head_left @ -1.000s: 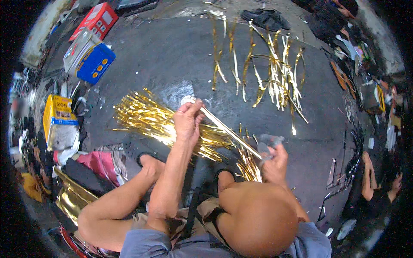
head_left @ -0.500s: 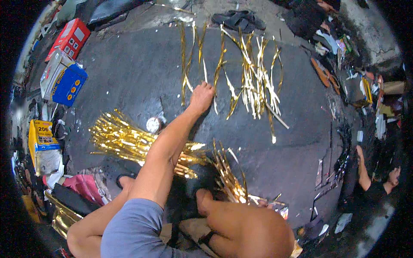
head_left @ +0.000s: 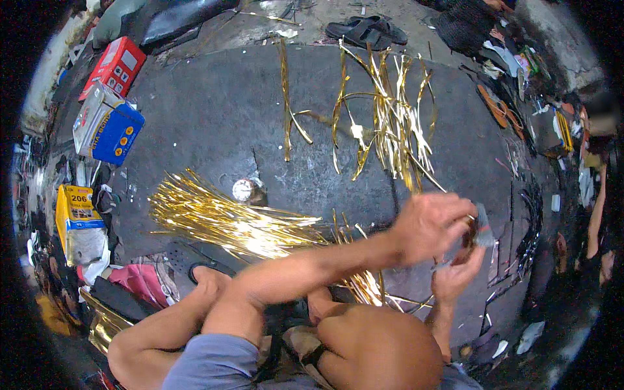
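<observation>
My left hand reaches across to the right, fingers pinched together and smeared by motion. Whatever they grip is too hidden to name. Just below it, my right hand is closed around a small greyish, see-through object with a dark brown part; its kind is unclear. Shiny gold strips lie in a loose bunch beyond my hands. Further left are a few single gold strips. A thick sheaf of gold strips spreads left of my forearm, and another gold bundle lies partly under it.
A small round silvery thing stands near the sheaf. Along the left are a red box, a blue and white box and a yellow packet. Black sandals lie at the far edge, brown sandals at the right.
My left hand has left the strips at the far middle and swung right and nearer to my right hand, which has come into view. Fewer single strips lie at the far middle.
</observation>
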A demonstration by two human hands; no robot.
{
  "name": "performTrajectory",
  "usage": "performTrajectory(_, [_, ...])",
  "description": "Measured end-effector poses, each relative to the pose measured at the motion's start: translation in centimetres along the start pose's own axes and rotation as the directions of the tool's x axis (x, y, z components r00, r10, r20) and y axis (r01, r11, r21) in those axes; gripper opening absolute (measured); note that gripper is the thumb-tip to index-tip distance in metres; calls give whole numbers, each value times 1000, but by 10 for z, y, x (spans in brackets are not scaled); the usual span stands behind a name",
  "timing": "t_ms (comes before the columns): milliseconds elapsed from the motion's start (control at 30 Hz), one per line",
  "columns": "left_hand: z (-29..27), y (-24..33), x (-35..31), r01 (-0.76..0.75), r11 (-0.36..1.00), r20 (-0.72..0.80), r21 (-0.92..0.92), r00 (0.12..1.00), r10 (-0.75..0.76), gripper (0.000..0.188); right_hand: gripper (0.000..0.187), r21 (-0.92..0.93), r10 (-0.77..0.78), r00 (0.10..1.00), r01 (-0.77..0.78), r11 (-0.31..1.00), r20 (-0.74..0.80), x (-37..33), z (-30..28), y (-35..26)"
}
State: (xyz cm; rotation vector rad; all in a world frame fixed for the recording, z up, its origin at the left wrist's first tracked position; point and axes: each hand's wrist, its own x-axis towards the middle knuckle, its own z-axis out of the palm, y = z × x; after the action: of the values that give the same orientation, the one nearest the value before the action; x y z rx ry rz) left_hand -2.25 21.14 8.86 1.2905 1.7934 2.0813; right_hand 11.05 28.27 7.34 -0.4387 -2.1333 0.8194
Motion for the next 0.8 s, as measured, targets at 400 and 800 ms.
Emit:
performTrajectory(400, [-119,79,32,-217,968,-676,-126,733,76,14,61,-104,216,909,-191,976,358,-21,-15,26])
performTrajectory(800, [-101,25,-68,502,861,-318,-84,805,-501,4,74,223,6,897,-116,968,442,-3,43,-24])
